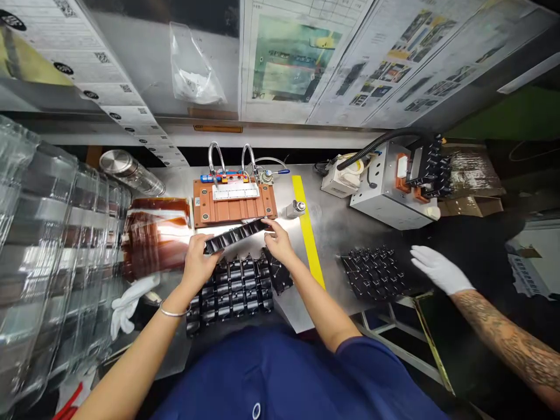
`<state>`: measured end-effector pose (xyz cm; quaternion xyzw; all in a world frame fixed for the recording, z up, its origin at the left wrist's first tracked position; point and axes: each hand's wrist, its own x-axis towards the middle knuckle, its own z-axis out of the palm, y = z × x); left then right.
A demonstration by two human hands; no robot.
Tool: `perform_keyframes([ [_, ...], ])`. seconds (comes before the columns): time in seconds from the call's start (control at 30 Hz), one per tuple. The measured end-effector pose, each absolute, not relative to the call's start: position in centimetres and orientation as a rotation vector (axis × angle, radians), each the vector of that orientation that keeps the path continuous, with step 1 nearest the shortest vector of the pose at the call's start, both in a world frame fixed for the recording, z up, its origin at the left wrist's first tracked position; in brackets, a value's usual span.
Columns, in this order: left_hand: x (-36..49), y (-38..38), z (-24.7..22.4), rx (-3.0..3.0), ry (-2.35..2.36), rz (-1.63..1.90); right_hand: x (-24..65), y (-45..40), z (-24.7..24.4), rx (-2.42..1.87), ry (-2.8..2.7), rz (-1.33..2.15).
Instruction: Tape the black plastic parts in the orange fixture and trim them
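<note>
A long black moulded strip [236,235] with recesses along its side is held up at a tilt, its right end higher. My left hand [199,259] grips its left end and my right hand [279,240] pinches the right end. Just beyond the strip stands a brown fixture block [235,201] with a white perforated plate [236,192] and two curved metal tubes on top. Below my hands lie rows of similar black strips [238,287], with another black part [278,271] beside them.
At left are stacked clear plastic trays [65,251], a bottle [131,171], amber sheets [157,233] and white gloves [131,303]. Right of the yellow tape [308,233] are more black parts [374,272], a grey machine [387,192] and a co-worker's gloved hand [441,269]. A small metal-topped container [296,209] stands by the tape.
</note>
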<state>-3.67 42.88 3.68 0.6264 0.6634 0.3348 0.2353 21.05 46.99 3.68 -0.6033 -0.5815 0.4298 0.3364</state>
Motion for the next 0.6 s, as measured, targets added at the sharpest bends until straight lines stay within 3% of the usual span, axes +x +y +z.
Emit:
perform_keyframes([
  [0.13, -4.2, 37.3, 6.6, 2.249, 1.502, 1.291, 18.8, 43.4, 6.0, -1.659, -1.779, 1.124],
  [0.23, -4.3, 35.2, 8.2, 2.398, 1.407, 1.371, 14.8, 39.4, 8.5, -1.587, -2.033, 1.250],
  [0.43, -9.7, 30.5, 14.8, 2.547, 1.687, 1.298, 11.5, 35.1, 12.5, -0.525, -1.777, 2.149],
  [0.5, -13.0, 28.5, 19.8, 2.578, 1.910, 1.284, 11.6, 36.7, 12.0, -0.613, -1.705, 2.060],
  [0.6, -17.4, 26.3, 28.1, 2.455, 2.500, 1.344, 10.4, 39.8, 10.3, -0.996, -1.866, 1.661],
])
